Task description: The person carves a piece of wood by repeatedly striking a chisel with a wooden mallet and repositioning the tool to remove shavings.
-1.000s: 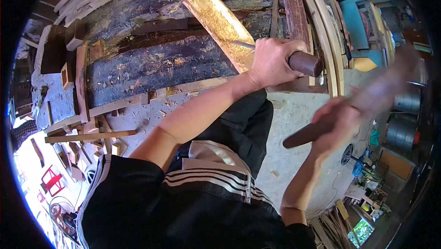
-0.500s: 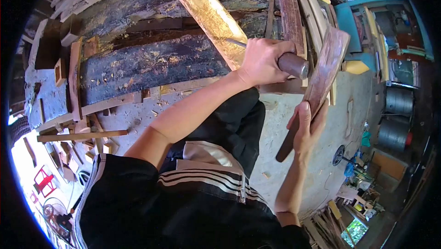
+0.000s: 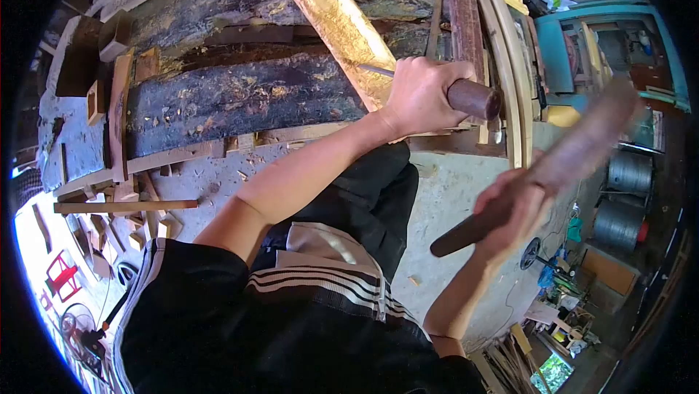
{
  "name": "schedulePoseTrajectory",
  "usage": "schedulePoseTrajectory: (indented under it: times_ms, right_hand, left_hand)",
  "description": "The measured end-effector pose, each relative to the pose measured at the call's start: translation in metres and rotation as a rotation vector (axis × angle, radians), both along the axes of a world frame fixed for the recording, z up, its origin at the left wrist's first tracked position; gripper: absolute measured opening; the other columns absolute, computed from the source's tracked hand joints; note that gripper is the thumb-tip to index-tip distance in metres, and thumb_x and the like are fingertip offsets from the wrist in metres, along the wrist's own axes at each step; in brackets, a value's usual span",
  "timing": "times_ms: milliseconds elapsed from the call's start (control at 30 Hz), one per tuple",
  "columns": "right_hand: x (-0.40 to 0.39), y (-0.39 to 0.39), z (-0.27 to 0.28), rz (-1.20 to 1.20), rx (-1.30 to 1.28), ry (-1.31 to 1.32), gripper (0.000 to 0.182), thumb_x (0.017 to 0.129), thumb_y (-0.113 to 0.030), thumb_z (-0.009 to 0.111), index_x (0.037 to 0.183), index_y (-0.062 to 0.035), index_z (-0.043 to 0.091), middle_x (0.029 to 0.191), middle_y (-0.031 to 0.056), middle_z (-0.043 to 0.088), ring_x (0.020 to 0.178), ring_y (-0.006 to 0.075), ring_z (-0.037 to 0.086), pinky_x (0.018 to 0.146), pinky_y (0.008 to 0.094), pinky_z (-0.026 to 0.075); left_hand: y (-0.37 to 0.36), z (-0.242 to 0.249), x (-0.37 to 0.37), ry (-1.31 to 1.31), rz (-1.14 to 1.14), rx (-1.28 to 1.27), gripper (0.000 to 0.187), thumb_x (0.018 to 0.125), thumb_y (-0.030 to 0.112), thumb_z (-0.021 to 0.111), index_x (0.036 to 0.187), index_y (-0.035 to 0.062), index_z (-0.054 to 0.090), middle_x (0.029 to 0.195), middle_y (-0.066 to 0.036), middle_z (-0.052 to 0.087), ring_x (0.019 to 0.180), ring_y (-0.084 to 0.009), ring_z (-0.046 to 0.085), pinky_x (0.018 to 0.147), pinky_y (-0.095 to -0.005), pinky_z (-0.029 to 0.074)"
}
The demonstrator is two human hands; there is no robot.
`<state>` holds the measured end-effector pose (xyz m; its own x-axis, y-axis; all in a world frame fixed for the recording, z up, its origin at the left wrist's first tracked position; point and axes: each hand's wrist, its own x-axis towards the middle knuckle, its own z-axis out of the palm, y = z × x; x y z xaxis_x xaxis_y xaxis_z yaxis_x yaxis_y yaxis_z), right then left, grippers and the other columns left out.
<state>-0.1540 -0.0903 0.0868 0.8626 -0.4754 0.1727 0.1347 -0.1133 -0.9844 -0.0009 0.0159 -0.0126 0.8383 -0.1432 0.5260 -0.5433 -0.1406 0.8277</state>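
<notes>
The left hand (image 3: 426,96) holds a chisel (image 3: 466,96). Its fingers are wrapped tight around the dark round handle, and the thin steel shaft runs from the fist to the left and up, to the gold panel (image 3: 342,30). This panel is a long carved strip that lies slanted across dark, old beams (image 3: 240,99) on the bench (image 3: 466,197). I cannot see the tip itself well; it seems to touch the lower edge of the panel, just beside the knuckles.

The right hand (image 3: 513,212) grips a wooden mallet (image 3: 553,168) by its dark handle. The fingers are closed around it, and the flat head is blurred, raised to the right and well apart from the chisel's handle end. So I judge that the step in hand is the carving itself: one blow in a row of blows, with the mallet now at the drawn-back part of the swing.

The next move, I think, calls for a blow straight onto the butt of the handle, not a glancing one, while the left hand keeps the angle of the tool steady. If the hit is too strong or the angle changes, the edge may cut too deep in the panel or slip along it. Wood chips and small blocks (image 3: 131,212) lie on the bench near the person's knee.
</notes>
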Motion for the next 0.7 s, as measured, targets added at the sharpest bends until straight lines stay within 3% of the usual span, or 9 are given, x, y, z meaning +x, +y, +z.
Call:
schedulePoseTrajectory:
  times_ms: [100, 167, 200, 333, 500, 567, 600, 633, 700]
  right_hand:
    - [0.004, 0.009, 0.0, -0.03, 0.107, -0.195, 0.067, 0.091, -0.019, 0.066, 0.145, 0.0051, 0.034, 0.082, 0.0104, 0.056, 0.055, 0.0147, 0.055, 0.05, 0.0264, 0.047]
    - [0.005, 0.005, -0.026, 0.09, -0.166, -0.086, 0.064, 0.09, -0.016, 0.068, 0.141, 0.0055, 0.037, 0.08, 0.0095, 0.056, 0.056, 0.0139, 0.055, 0.05, 0.0255, 0.046]
    - [0.006, 0.013, -0.017, 0.07, -0.313, 0.285, 0.057, 0.09, -0.014, 0.066, 0.137, 0.0055, 0.039, 0.078, 0.0087, 0.055, 0.057, 0.0129, 0.054, 0.05, 0.025, 0.044]
    - [-0.007, 0.012, -0.01, -0.011, -0.279, 0.253, 0.052, 0.091, -0.017, 0.065, 0.134, 0.0036, 0.043, 0.078, 0.0062, 0.054, 0.055, 0.0109, 0.05, 0.05, 0.0246, 0.044]
    - [0.003, -0.003, -0.028, 0.111, -0.723, 0.193, 0.049, 0.094, -0.012, 0.061, 0.137, 0.0016, 0.042, 0.076, 0.0038, 0.054, 0.055, 0.0096, 0.053, 0.048, 0.024, 0.044]
    - [0.009, 0.004, -0.021, 0.099, -0.547, 0.205, 0.048, 0.097, -0.016, 0.062, 0.136, 0.0023, 0.042, 0.072, 0.0029, 0.053, 0.053, 0.009, 0.051, 0.047, 0.0243, 0.042]
    - [0.008, 0.003, -0.015, 0.077, -0.518, 0.276, 0.046, 0.095, -0.022, 0.066, 0.128, 0.003, 0.045, 0.075, 0.0088, 0.058, 0.06, 0.0137, 0.054, 0.055, 0.0286, 0.045]
    - [0.003, 0.001, -0.012, 0.046, -0.487, 0.358, 0.047, 0.093, -0.028, 0.07, 0.119, 0.0037, 0.047, 0.079, 0.0147, 0.064, 0.067, 0.0184, 0.058, 0.064, 0.033, 0.048]
    - [-0.002, -0.004, -0.021, 0.02, -0.52, 0.278, 0.048, 0.093, -0.033, 0.071, 0.117, 0.0018, 0.048, 0.077, 0.0107, 0.062, 0.062, 0.0149, 0.057, 0.057, 0.0298, 0.048]
  left_hand:
    - [0.003, 0.006, 0.0, 0.009, -0.081, -0.03, 0.019, 0.065, 0.014, 0.079, 0.081, 0.01, 0.069, 0.069, -0.013, 0.066, 0.065, -0.0352, 0.067, 0.058, -0.036, 0.052]
    - [0.003, 0.006, 0.0, 0.009, -0.078, -0.037, 0.02, 0.065, 0.014, 0.079, 0.081, 0.0098, 0.069, 0.069, -0.012, 0.066, 0.065, -0.0339, 0.067, 0.058, -0.0351, 0.052]
    - [0.002, 0.006, -0.001, 0.015, -0.066, -0.04, 0.02, 0.065, 0.014, 0.08, 0.081, 0.0095, 0.069, 0.069, -0.012, 0.065, 0.064, -0.0325, 0.068, 0.058, -0.0342, 0.052]
    - [0.003, 0.002, 0.007, 0.074, -0.049, -0.084, 0.022, 0.063, 0.027, 0.08, 0.081, 0.0178, 0.071, 0.065, -0.01, 0.067, 0.063, -0.035, 0.066, 0.058, -0.0418, 0.052]
    - [0.001, 0.002, 0.011, 0.083, -0.044, -0.05, 0.025, 0.062, 0.026, 0.081, 0.084, 0.0162, 0.073, 0.068, -0.012, 0.068, 0.065, -0.0349, 0.068, 0.061, -0.0407, 0.054]
    - [0.001, -0.005, 0.025, 0.04, 0.019, -0.175, 0.028, 0.064, 0.024, 0.081, 0.088, 0.0117, 0.075, 0.073, -0.014, 0.071, 0.066, -0.0321, 0.071, 0.066, -0.0377, 0.057]
    - [0.006, -0.004, 0.037, 0.127, -0.01, -0.206, 0.031, 0.065, 0.021, 0.081, 0.092, 0.0067, 0.075, 0.075, -0.014, 0.073, 0.067, -0.025, 0.073, 0.069, -0.0347, 0.058]
    - [0.019, 0.012, 0.043, 0.186, -0.002, -0.279, 0.027, 0.069, 0.018, 0.08, 0.092, 0.0038, 0.075, 0.076, -0.011, 0.074, 0.067, -0.0183, 0.07, 0.067, -0.0333, 0.057]
    - [0.032, 0.012, 0.072, 0.27, 0.045, -0.452, 0.021, 0.075, 0.015, 0.079, 0.089, 0.0006, 0.073, 0.077, -0.007, 0.073, 0.063, -0.0125, 0.066, 0.058, -0.0299, 0.054]
